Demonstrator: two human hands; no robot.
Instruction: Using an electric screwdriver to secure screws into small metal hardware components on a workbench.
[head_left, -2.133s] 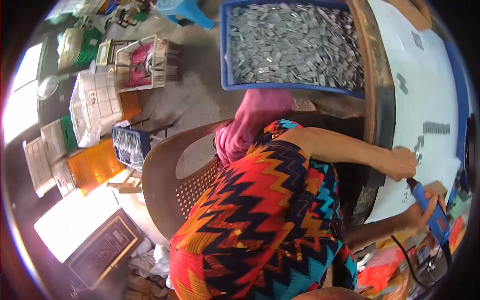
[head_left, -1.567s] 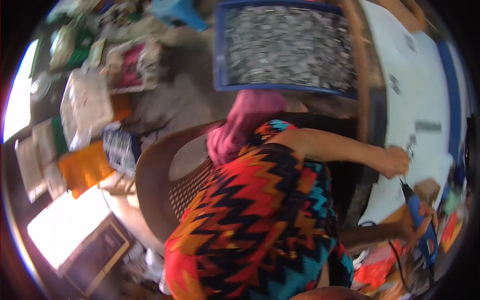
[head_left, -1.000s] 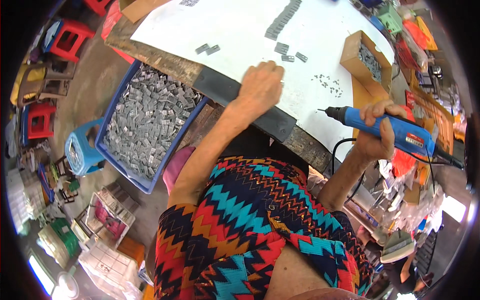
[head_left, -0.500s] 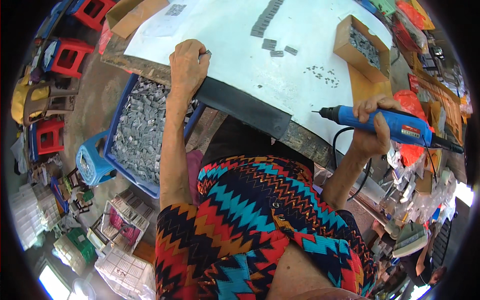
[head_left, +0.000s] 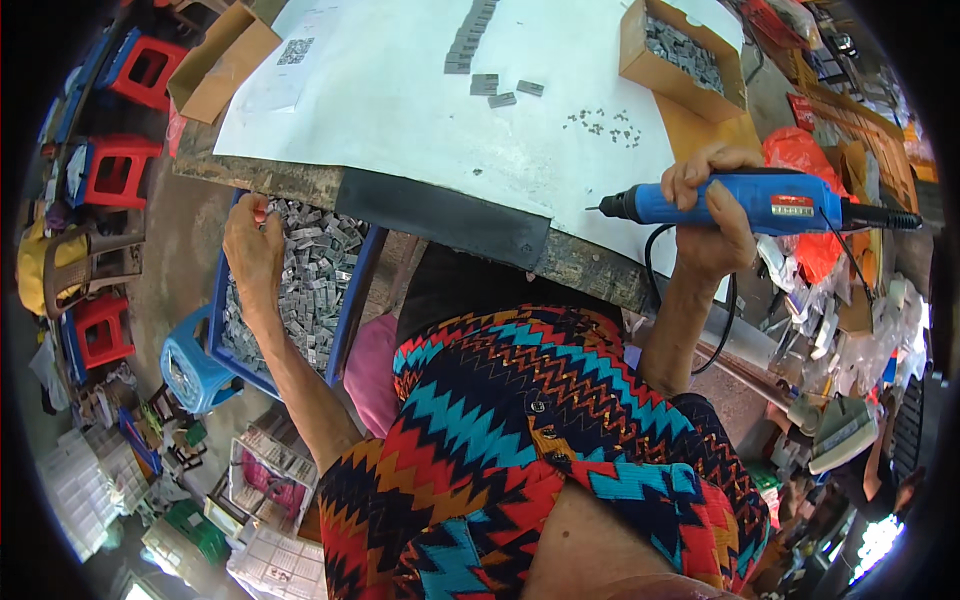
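My left hand (head_left: 256, 258) is over the far left part of a blue crate (head_left: 362, 290) heaped with small grey metal-looking blocks (head_left: 318, 270). Its fingers are curled together around a reddish spot, and I cannot make out what is between them. My right hand (head_left: 715, 215) grips a blue corded electric screwdriver (head_left: 790, 200) above the table's right front. The tool lies level, its thin bit pointing left over the white sheet (head_left: 400, 120). Ahead of it lie scattered tiny dark pieces (head_left: 605, 128), several loose grey blocks (head_left: 502, 99) and a row of blocks (head_left: 462, 50).
A cardboard box (head_left: 690, 90) of grey blocks stands at the table's back right, another cardboard box (head_left: 225, 60) at its left. A dark strip (head_left: 440, 215) covers the front edge. The tool's black cable (head_left: 652, 260) loops below it. Blue (head_left: 190, 365) and red stools (head_left: 120, 170) stand left.
My left hand has moved from the table edge, where it pinched a small grey piece, left and down to the crate. My right hand still holds the electric screwdriver. The view has shifted.
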